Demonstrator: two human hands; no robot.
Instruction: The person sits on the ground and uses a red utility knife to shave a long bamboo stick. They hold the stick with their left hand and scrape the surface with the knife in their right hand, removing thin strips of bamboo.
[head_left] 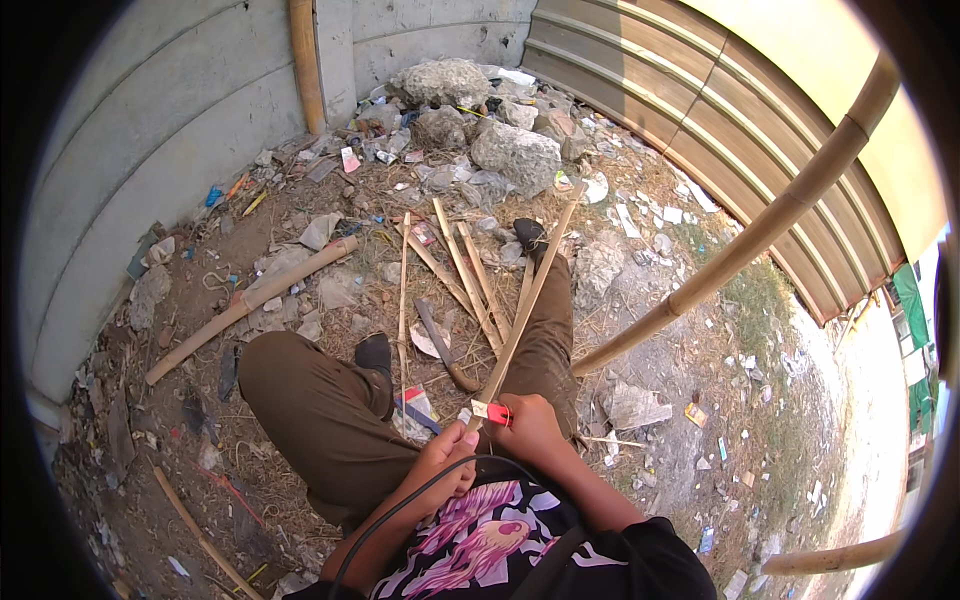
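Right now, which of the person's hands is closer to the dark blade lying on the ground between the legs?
The left hand, just. It sits below the dark blade, beside the right hand, which grips a bamboo strip further to the blade's right.

Pale tan bamboo strip (525, 300), a small red-and-white tool (492, 411), olive-brown trousers (320, 410), a black shirt (560, 550) printed pink and white, and possibly rust-dark knife (445, 345).

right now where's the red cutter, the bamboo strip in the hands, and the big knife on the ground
red cutter (495, 412), head view, on its red body by the right hand
bamboo strip (525, 305), head view, mid-length over the right leg
big knife (437, 335), head view, middle of its blade
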